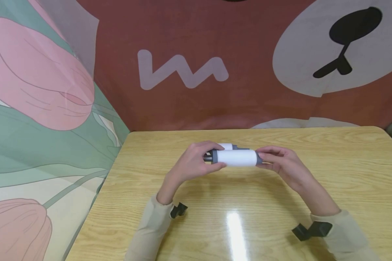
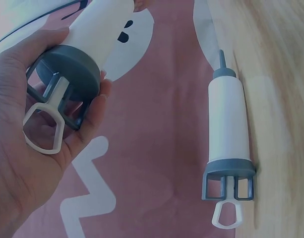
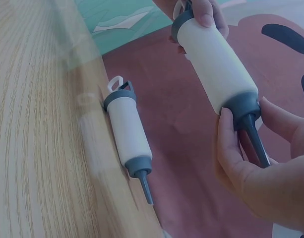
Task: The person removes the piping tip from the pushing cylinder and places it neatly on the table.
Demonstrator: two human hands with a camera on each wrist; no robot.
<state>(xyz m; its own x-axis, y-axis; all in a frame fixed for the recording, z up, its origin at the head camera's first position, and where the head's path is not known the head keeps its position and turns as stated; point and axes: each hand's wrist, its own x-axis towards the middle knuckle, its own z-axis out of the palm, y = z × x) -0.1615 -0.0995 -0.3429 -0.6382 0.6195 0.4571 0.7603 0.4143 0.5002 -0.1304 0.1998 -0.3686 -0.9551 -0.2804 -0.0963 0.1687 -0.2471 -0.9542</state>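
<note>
A white syringe [image 1: 236, 158] with grey ends is held level above the table between both hands. My left hand [image 1: 190, 162] grips its grey collar [image 2: 75, 69] at the plunger end, where a pale pull ring [image 2: 45, 131] sticks out near the palm. At the other end, the thumb and fingers of my right hand [image 1: 289, 167] pinch the grey nozzle cap [image 3: 241, 108]; the thin nozzle [image 3: 256, 141] points in toward that palm. A second, similar syringe [image 1: 228, 146] lies on the table just behind, partly covered in the head view but whole in both wrist views.
The wooden table [image 1: 339, 174] ends at the back against a red-brown printed cloth [image 1: 183, 108]. Another cloth with pink flowers [image 1: 42, 79] hangs at the left side. Black mounts [image 1: 179, 209] sit on both wrists.
</note>
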